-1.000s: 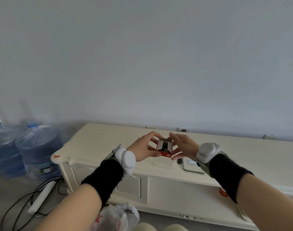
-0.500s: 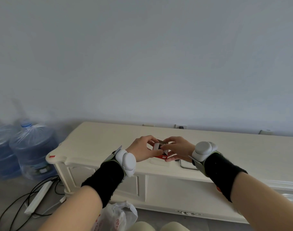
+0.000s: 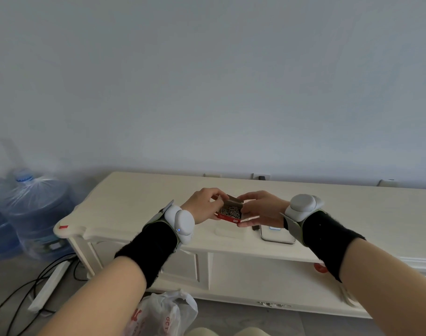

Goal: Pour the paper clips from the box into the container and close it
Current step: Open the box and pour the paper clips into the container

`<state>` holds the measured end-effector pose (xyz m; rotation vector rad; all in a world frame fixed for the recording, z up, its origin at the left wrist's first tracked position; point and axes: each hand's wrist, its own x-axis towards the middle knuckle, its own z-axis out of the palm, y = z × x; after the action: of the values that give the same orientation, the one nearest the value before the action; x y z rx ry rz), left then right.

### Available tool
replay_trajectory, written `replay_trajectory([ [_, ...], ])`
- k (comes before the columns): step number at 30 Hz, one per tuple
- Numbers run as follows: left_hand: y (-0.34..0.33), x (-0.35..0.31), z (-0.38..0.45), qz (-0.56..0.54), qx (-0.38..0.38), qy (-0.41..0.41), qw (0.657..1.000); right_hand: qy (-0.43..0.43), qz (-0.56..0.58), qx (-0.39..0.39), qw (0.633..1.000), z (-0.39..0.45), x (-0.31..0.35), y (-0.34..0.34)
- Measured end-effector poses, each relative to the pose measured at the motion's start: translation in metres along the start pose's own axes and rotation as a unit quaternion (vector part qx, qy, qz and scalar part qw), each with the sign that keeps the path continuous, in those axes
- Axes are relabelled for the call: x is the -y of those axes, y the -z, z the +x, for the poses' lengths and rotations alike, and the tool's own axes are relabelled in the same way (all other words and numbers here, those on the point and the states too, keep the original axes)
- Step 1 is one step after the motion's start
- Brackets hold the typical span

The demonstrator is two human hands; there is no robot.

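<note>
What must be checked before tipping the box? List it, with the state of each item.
1. Box open, paper clips showing: ok.
2. Box held by both the left hand and the right hand: ok.
3. Box above the cabinet top, so spills land there: ok.
4. Container on the cabinet below the box: ok, faint clear shape.
5. Container lid off: cannot tell.
6. Phone beside the container, close to the pour: not ok, move it.
</note>
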<state>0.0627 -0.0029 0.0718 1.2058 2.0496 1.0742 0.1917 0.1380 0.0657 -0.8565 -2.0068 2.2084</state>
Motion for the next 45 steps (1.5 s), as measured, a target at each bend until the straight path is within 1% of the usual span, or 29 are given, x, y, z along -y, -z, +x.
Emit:
replay_trajectory([
  [4,0.002,0.005,0.021,-0.003,0.023,-0.002,1.000,0.002,0.009,0.024,1.000,0.016,0.000,0.018],
  [7,0.006,0.012,0.040,0.009,0.048,-0.009,0.999,0.031,-0.003,0.027,0.999,0.033,-0.002,0.031],
  [11,0.008,0.024,0.068,0.048,0.042,-0.047,0.997,0.073,-0.030,-0.023,0.997,0.057,-0.005,0.040],
  [16,-0.002,0.037,0.094,0.044,-0.002,-0.081,0.996,0.124,-0.099,-0.086,0.984,0.079,-0.010,0.043],
  [19,-0.009,0.047,0.105,0.068,-0.019,-0.117,0.991,0.157,-0.185,-0.117,0.963,0.088,-0.014,0.043],
  [22,-0.016,0.057,0.109,0.106,-0.031,-0.162,0.981,0.195,-0.273,-0.145,0.931,0.093,-0.020,0.041],
  [26,-0.021,0.068,0.113,0.175,-0.072,-0.214,0.958,0.248,-0.323,-0.181,0.895,0.098,-0.028,0.038],
  [28,-0.025,0.070,0.113,0.196,-0.081,-0.230,0.950,0.281,-0.351,-0.201,0.870,0.099,-0.032,0.037],
  [30,-0.027,0.070,0.112,0.209,-0.085,-0.236,0.945,0.301,-0.364,-0.219,0.854,0.100,-0.036,0.037],
  [34,-0.026,0.068,0.112,0.216,-0.090,-0.236,0.943,0.297,-0.359,-0.237,0.852,0.102,-0.038,0.037],
  [45,-0.018,0.065,0.110,0.221,-0.089,-0.237,0.942,0.295,-0.360,-0.207,0.861,0.094,-0.030,0.031],
])
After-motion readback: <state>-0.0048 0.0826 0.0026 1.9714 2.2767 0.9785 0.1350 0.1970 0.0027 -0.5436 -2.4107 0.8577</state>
